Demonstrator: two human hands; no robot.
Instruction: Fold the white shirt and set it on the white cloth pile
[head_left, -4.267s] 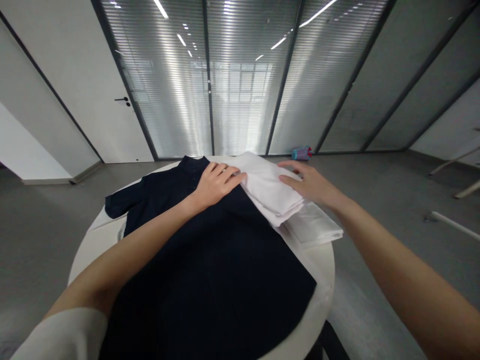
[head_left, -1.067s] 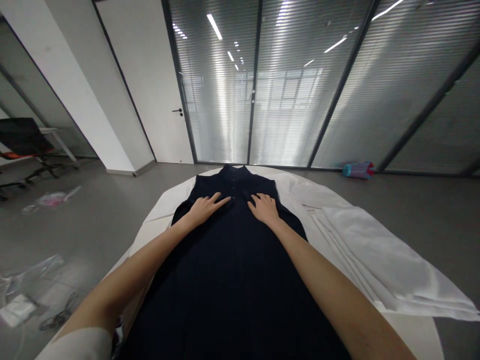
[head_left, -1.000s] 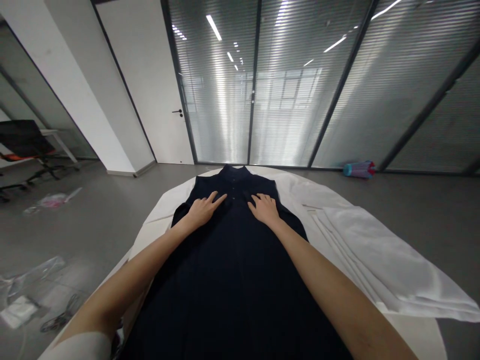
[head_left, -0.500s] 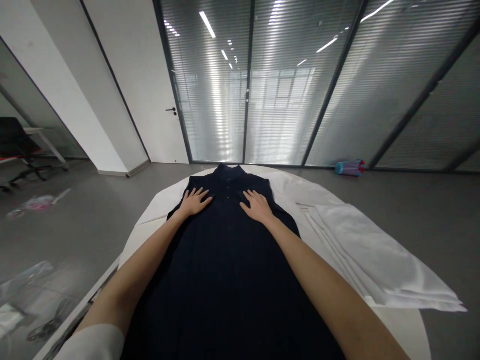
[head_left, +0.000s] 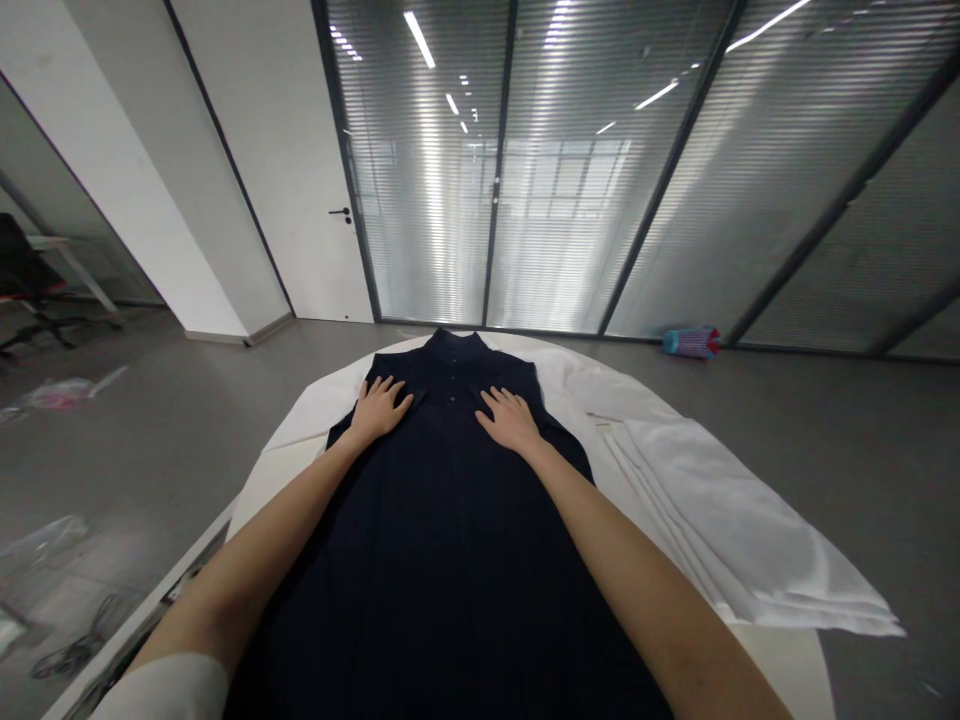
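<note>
A dark navy sleeveless garment (head_left: 457,540) with a stand collar and small buttons lies spread out, collar pointing away from me, over a white cloth on a rounded board. My left hand (head_left: 379,408) rests flat on the left of its chest, fingers spread. On the opposite side of the chest, my right hand (head_left: 508,418) lies palm down with its fingers apart. Neither hand grips the fabric. Part of the garment's near end runs out of view below.
Folded white cloth (head_left: 720,500) hangs over the board's right edge. A blue and pink container (head_left: 690,342) lies on the floor by the glass wall. Clear plastic and a coiled cable (head_left: 79,640) are on the floor at left, with an office chair (head_left: 30,280) farther back.
Both hands have slid slightly toward me and a little left in view, staying flat on the garment. The whole view has shifted slightly.
</note>
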